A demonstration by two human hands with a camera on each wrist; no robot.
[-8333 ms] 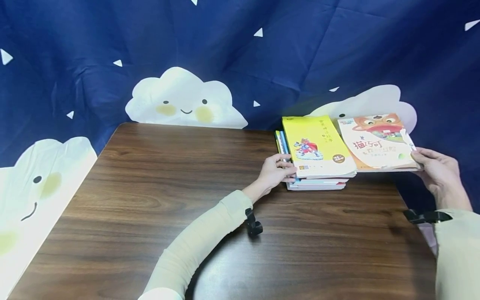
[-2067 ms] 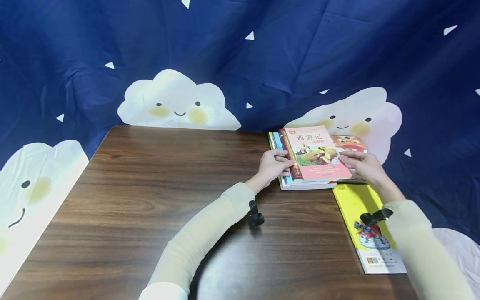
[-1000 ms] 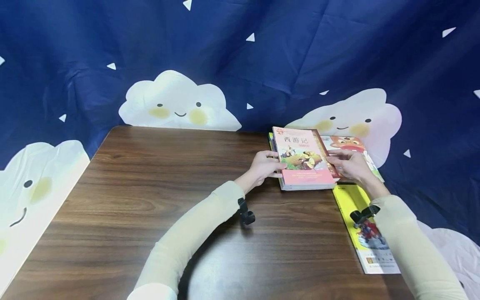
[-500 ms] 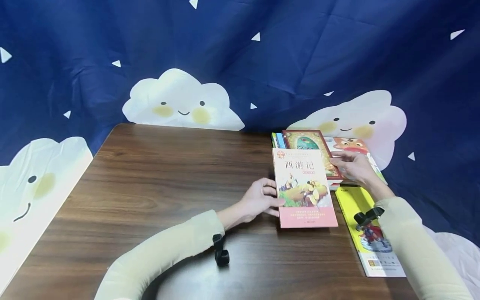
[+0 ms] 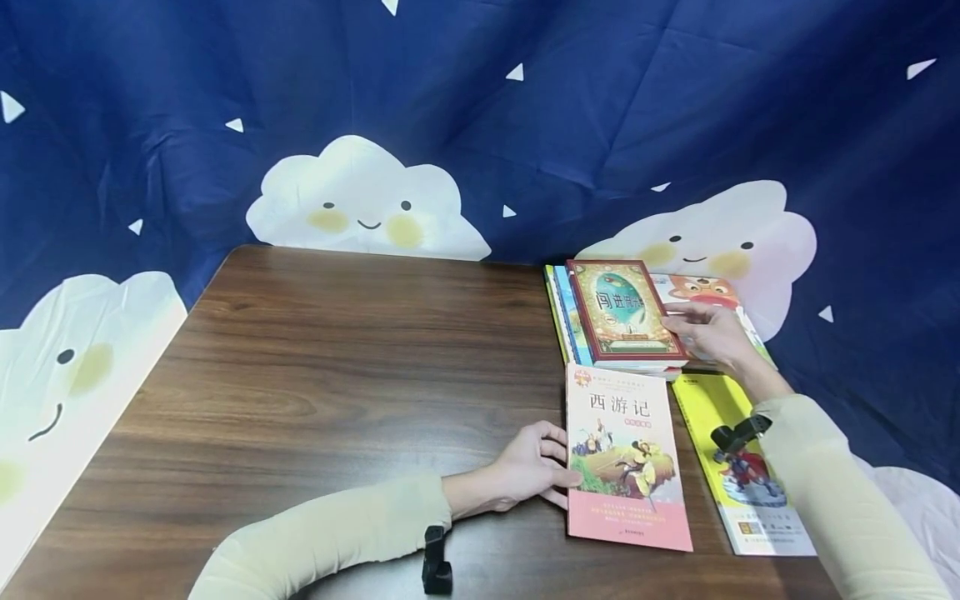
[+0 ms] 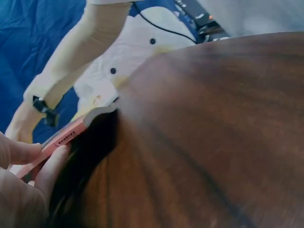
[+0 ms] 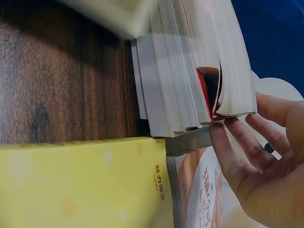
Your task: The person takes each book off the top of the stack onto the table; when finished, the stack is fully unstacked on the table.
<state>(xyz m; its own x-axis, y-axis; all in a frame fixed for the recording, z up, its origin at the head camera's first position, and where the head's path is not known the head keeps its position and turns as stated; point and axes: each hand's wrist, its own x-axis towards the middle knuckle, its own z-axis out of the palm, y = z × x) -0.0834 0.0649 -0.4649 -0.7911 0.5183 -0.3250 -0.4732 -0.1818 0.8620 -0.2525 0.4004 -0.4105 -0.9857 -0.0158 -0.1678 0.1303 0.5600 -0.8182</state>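
My left hand (image 5: 528, 468) pinches a pink-and-white paperback (image 5: 626, 467) by its left edge, thumb on the cover. The left wrist view shows this book (image 6: 64, 135) tilted, a dark shadow beneath it. Behind it stands a stack of books, topped by one with a red-and-gold cover (image 5: 628, 321). My right hand (image 5: 708, 335) rests against the stack's right side, its fingers fairly straight. In the right wrist view, fingertips (image 7: 228, 124) touch the edge of the upper books (image 7: 232, 71).
A yellow book (image 5: 738, 467) lies on the table at right, partly under the right forearm. A picture book with an orange animal (image 5: 701, 290) lies right of the stack, partly hidden by the right hand. Brown wooden tabletop (image 5: 337, 358) extends left; a blue curtain (image 5: 450, 100) hangs behind.
The left hand has drawn the pink-and-white paperback off the stack toward the front, baring the red-and-gold cover. Earlier, the yellow book went from the stack to the table; the right hand now stays at the stack.
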